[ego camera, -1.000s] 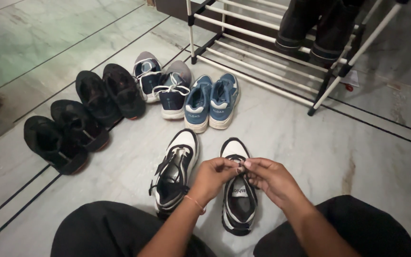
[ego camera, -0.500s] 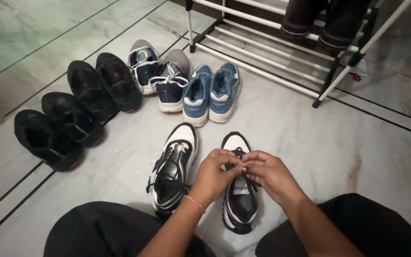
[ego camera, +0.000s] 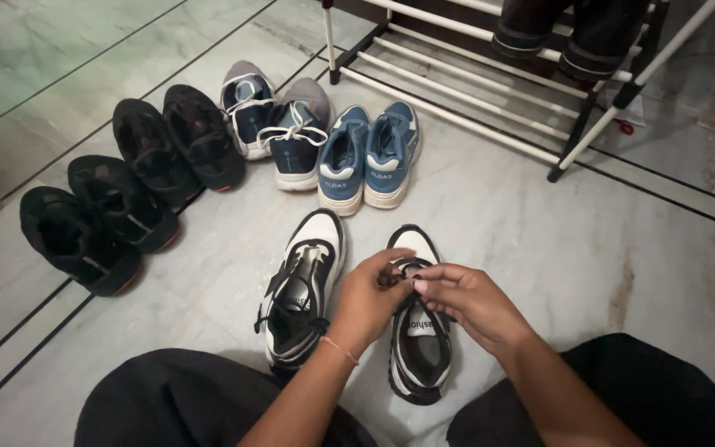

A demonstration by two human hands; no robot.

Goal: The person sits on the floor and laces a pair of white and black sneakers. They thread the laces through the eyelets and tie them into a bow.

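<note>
Black mesh trainers (ego camera: 76,236) sit far left on the pale marble floor (ego camera: 539,232), a second black pair (ego camera: 179,145) just beyond them, then grey-and-navy lace-ups (ego camera: 279,124), then blue suede-look sneakers (ego camera: 366,157), all in a loose row. Nearer, the white-and-black left-hand sneaker (ego camera: 299,290) lies unlaced at the top, its tongue open.

Now the hands. Left hand (ego camera: 366,302), orange thread at the wrist, is curled with fingertips pinched on the black lace (ego camera: 399,277); right hand (ego camera: 469,302) meets it, thumb and forefinger nipping the same lace. Both are closed on it, over the throat of the white-and-black right-hand sneaker (ego camera: 419,348), which stands flat on the floor between the person's knees, just beside its partner.

That lace looks thin, limp and a bit slick, so a fingertip pinch near the eyelets seems the sensible hold. The shoe itself I'd judge light, with a soft padded upper and a stiffer sole; heel or sidewall would take a firm grip.

Far right, a white-and-black tube shoe rack (ego camera: 473,108) holds dark boots (ego camera: 564,33).
</note>
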